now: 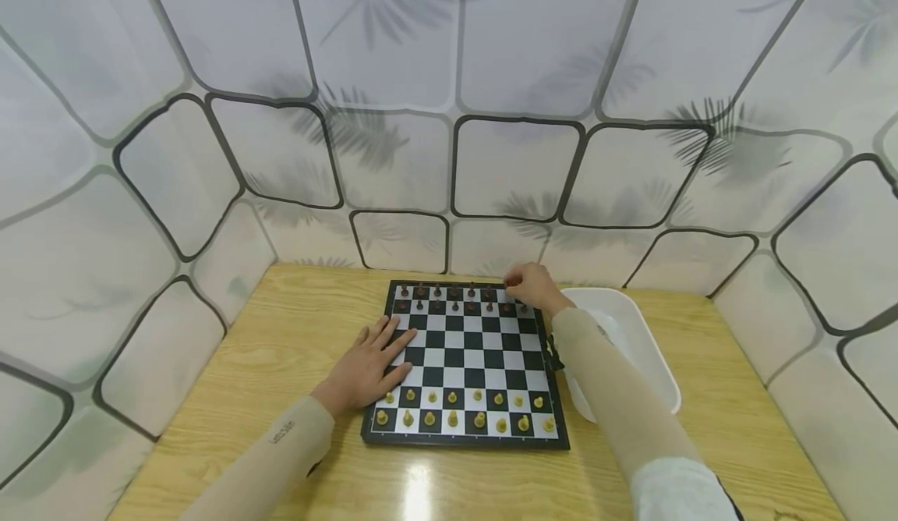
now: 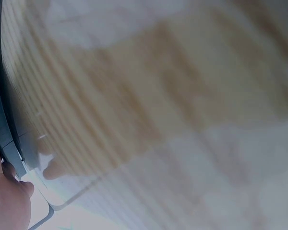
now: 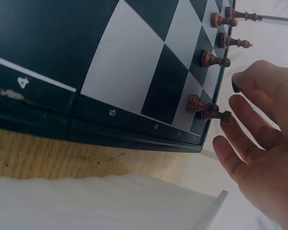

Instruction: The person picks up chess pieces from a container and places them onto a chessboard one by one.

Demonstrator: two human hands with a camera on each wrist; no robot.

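A black-and-white chessboard lies on the table with pale yellow chessmen in two rows at the near side and reddish-brown ones along the far side. At the board's left edge my left hand rests flat, fingers spread over the border squares. Over the far right corner, my right hand pinches a dark chess piece between thumb and forefinger; most of it is hidden. Just below those fingers in the right wrist view stand a brown rook and a pawn, with a bishop farther along.
A white plastic tub stands right of the board, partly under my right forearm. A black clasp sticks out from the board's right side. Patterned cloth walls surround the wooden table at the back and sides.
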